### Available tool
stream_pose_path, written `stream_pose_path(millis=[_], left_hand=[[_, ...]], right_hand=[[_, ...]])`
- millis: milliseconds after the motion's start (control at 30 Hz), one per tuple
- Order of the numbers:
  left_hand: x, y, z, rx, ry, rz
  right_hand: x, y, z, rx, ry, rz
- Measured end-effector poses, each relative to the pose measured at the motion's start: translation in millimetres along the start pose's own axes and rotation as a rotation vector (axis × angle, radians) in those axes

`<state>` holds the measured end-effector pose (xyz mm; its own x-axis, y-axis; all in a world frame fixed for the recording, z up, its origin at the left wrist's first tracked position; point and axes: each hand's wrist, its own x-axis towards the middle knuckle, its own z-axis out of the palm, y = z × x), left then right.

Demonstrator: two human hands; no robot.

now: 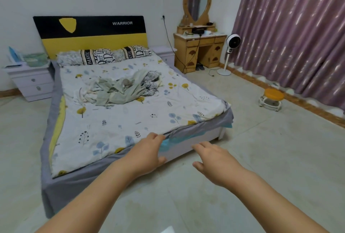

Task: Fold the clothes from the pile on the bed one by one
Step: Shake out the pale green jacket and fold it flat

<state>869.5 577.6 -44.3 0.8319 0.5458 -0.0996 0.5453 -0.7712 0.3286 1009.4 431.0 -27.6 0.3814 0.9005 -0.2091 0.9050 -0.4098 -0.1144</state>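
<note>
A rumpled pile of clothes (124,89), pale green, white and floral, lies in the middle of the bed (115,126), which has a white leaf-print cover. I stand at the foot of the bed, some way from the pile. My left hand (147,153) reaches forward over the bed's near corner, fingers relaxed, holding nothing. My right hand (214,161) is stretched out beside it over the floor, fingers loosely spread, also holding nothing. Both hands are far short of the clothes.
Two pillows (104,56) lie under a black and yellow headboard (89,31). Nightstands (31,81) flank the bed. A wooden dressing table (200,49), a white fan (230,53) and a small orange stool (271,99) stand at the right, by purple curtains (298,33). Tiled floor lies around me.
</note>
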Motion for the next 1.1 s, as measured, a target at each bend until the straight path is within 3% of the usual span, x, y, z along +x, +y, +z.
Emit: stream_pose_path(millis=[467, 1100], left_hand=[[88, -46, -16, -0.012, -0.012, -0.179], [272, -20, -21, -0.058, 0.026, -0.344]], right_hand=[[138, 21, -25, -0.119, 0.015, -0.154], [320, 139, -75, -0.091, -0.041, -0.319]])
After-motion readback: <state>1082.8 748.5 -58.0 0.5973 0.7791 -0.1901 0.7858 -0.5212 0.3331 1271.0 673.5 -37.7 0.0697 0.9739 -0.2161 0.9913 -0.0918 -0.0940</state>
